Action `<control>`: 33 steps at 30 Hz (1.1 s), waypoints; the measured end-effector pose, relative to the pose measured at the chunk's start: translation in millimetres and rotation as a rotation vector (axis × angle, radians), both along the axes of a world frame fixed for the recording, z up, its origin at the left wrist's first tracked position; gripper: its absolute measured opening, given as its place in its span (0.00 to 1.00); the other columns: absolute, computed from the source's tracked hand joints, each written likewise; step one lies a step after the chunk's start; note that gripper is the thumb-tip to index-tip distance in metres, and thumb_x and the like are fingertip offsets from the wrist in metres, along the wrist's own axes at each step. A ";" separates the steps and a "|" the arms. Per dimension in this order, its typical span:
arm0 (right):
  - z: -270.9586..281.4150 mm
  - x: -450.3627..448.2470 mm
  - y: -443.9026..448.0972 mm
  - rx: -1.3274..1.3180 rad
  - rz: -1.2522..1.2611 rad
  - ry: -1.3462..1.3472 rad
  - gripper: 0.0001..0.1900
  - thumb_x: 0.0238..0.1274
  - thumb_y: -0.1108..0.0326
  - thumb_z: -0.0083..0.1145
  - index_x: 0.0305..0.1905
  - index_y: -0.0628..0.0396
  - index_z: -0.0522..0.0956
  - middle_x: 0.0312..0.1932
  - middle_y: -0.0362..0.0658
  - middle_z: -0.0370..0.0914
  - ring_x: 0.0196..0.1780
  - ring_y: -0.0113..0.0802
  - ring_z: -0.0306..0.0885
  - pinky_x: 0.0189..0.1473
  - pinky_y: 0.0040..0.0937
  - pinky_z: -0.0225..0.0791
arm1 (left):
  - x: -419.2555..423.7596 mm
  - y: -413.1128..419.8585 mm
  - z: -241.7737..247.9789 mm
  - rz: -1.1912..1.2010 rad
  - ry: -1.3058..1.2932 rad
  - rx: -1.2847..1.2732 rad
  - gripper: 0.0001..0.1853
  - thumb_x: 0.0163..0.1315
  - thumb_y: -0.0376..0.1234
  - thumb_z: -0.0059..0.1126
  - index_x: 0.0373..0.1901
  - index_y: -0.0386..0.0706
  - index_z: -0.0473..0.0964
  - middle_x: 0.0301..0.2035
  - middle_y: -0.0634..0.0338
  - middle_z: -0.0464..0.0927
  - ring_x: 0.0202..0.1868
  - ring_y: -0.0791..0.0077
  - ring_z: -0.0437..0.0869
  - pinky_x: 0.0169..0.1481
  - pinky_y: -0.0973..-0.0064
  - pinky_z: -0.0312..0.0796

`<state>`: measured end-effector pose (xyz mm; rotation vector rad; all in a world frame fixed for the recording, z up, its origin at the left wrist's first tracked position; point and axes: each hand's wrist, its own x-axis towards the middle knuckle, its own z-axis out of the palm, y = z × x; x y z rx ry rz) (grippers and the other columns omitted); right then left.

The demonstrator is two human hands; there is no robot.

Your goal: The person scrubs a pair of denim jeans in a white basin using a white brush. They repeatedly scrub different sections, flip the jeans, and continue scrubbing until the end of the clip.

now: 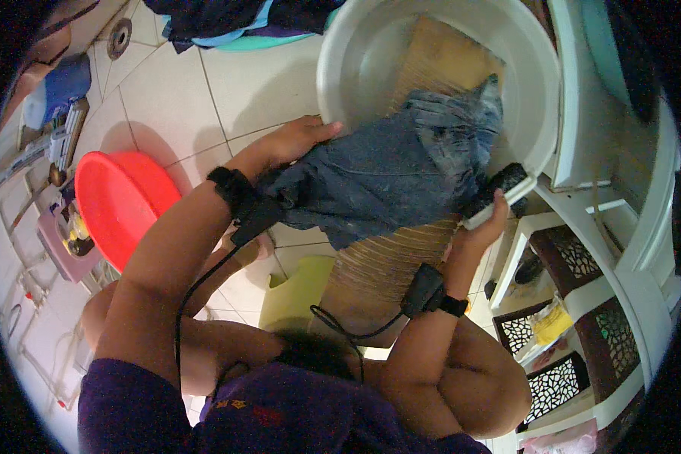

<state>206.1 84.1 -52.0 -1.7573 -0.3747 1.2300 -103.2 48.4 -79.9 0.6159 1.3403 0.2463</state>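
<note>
My left hand is at the near left rim of a pale round basin, thumb over the edge, other fingers partly hidden. Wet dark blue-grey cloth, seemingly denim, lies beside it and runs under my left wrist. A ridged wooden washboard slants out of the basin towards my body, with the cloth draped across it. In my right hand is a scrub brush with a white back and dark bristles, held at the cloth's right edge.
A red plastic basin leans at the left. Below the washboard is a yellow-green plastic stool. Dark clothes lie on the tiles at the top. A white rack with patterned panels stands at the right. Black cables hang from both wrists.
</note>
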 end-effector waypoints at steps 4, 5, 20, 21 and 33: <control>0.0 2.7 5.3 0.024 0.059 0.048 0.18 0.55 0.58 0.54 0.48 0.57 0.72 0.38 0.43 0.75 0.40 0.36 0.76 0.40 0.35 0.71 | 2.5 -7.4 -2.6 -0.006 -0.023 0.129 0.29 0.67 0.52 0.40 0.49 0.33 0.72 0.44 0.51 0.78 0.44 0.65 0.77 0.55 0.70 0.66; -1.1 2.3 7.1 0.009 0.034 0.049 0.19 0.55 0.58 0.54 0.48 0.57 0.72 0.38 0.44 0.75 0.40 0.36 0.76 0.40 0.35 0.71 | 2.0 -7.2 -3.1 -0.030 -0.009 0.154 0.29 0.67 0.52 0.40 0.49 0.34 0.72 0.44 0.51 0.78 0.45 0.64 0.77 0.56 0.70 0.66; -13.7 17.6 6.8 -0.013 0.043 0.034 0.18 0.51 0.59 0.58 0.42 0.60 0.74 0.35 0.42 0.75 0.38 0.35 0.75 0.43 0.31 0.69 | -3.7 7.0 0.8 -0.102 -0.097 0.004 0.30 0.66 0.54 0.41 0.50 0.34 0.72 0.42 0.54 0.79 0.44 0.71 0.77 0.53 0.72 0.68; -14.8 18.2 7.4 -0.007 0.048 0.031 0.18 0.51 0.59 0.58 0.43 0.60 0.74 0.35 0.43 0.75 0.38 0.35 0.75 0.43 0.32 0.69 | -2.9 3.9 0.0 -0.048 -0.109 0.005 0.30 0.67 0.54 0.40 0.49 0.34 0.72 0.42 0.54 0.79 0.44 0.71 0.77 0.54 0.72 0.68; 0.0 17.3 25.0 -0.073 0.036 -0.028 0.20 0.49 0.59 0.58 0.45 0.61 0.74 0.40 0.47 0.75 0.42 0.40 0.74 0.44 0.38 0.69 | 14.6 -18.1 -0.4 0.040 -0.085 -0.004 0.27 0.67 0.50 0.43 0.46 0.32 0.73 0.39 0.51 0.79 0.43 0.67 0.78 0.53 0.70 0.67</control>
